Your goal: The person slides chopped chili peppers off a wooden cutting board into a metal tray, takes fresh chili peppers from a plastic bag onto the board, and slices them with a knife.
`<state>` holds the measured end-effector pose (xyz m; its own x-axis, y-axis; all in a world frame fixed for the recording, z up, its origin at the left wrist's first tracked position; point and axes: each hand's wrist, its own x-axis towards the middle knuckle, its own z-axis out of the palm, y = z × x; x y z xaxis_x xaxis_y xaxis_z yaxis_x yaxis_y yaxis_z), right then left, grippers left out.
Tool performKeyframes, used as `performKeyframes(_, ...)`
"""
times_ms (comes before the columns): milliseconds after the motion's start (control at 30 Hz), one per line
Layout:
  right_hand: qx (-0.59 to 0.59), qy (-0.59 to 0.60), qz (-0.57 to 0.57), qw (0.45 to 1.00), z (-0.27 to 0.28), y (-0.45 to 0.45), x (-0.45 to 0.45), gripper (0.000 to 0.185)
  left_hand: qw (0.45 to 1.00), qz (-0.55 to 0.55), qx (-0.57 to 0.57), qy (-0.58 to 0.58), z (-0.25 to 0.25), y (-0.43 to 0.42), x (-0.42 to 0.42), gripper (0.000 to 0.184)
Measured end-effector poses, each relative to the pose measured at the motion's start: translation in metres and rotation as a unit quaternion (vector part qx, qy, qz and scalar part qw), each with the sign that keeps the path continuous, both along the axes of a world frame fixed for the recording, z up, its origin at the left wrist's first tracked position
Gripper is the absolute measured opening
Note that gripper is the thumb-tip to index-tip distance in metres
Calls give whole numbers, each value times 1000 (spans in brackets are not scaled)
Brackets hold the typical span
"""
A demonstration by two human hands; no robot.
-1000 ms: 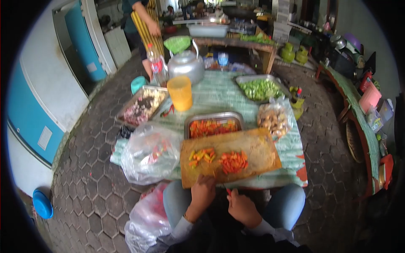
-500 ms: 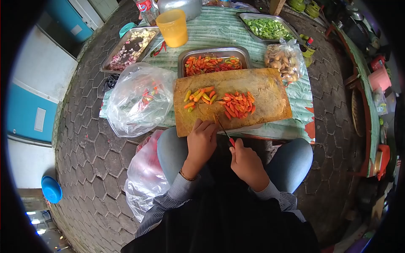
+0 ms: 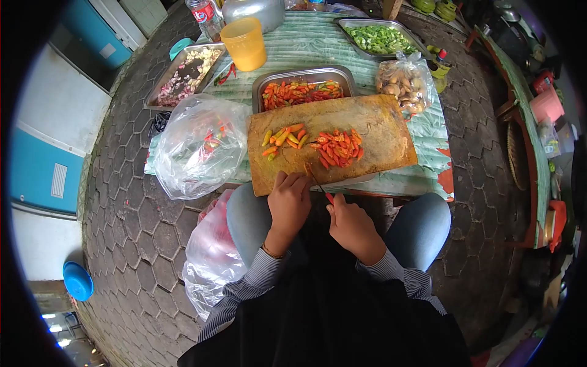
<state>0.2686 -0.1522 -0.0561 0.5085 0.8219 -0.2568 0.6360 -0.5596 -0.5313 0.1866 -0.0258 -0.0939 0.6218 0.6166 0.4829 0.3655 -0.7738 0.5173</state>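
My right hand (image 3: pixel 354 231) is closed round the red handle of a knife (image 3: pixel 316 180), whose blade points up and left over the near edge of a wooden cutting board (image 3: pixel 379 128). Close to the blade, my left hand (image 3: pixel 288 203) rests at that edge with its fingers curled down; what they pinch is hidden. A small orange bit shows by the knife tip. On the board lie yellow-orange chilies (image 3: pixel 284 137) at left and a heap of red chilies (image 3: pixel 339 148) to their right. Behind it, a metal tray (image 3: pixel 347 74) of chilies is partly covered by the board.
A clear plastic bag (image 3: pixel 189 162) sits left of the board. Farther back are a tray of chopped onion and garlic (image 3: pixel 183 76), a yellow container (image 3: pixel 244 46), a tray of green slices (image 3: pixel 380 40) and a bag of mushrooms (image 3: pixel 403 84). My knees flank the board's near side.
The view has shifted slightly. My right hand and the knife have come a little nearer to my left hand, which stays at the board's edge. The chili heaps look the same.
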Motion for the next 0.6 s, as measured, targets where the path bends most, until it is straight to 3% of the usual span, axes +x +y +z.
performKeyframes(600, -11, -3, -7, 1000, 5, -34, -2, 23, 999, 24, -4, -27, -5, -4, 0, 6)
